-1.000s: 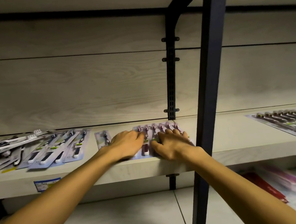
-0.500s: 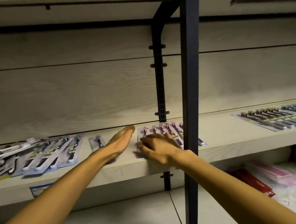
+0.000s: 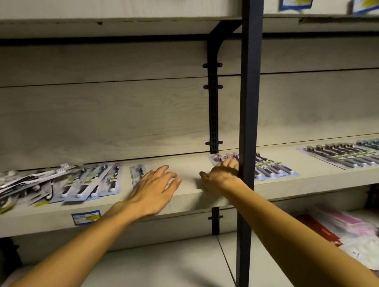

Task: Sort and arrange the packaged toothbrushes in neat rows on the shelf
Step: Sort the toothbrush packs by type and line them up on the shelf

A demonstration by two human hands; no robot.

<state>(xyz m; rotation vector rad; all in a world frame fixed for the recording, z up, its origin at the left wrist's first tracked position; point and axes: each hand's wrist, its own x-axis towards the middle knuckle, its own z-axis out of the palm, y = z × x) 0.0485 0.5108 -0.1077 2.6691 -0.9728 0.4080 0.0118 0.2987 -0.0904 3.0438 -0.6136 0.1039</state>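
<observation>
The right hand point(image 3: 221, 175), fingers curled on the pink toothbrush packs point(image 3: 222, 157) behind the dark post point(image 3: 251, 137), could fan that row crooked; the left hand point(image 3: 154, 186) hovers spread, holding nothing, over the shelf point(image 3: 189, 196).

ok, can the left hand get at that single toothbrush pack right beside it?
Probably yes. The left hand hovers open over the shelf, already overlapping the single toothbrush pack at its left edge, with nothing between them. The right hand is busy at the pink packs.
</observation>
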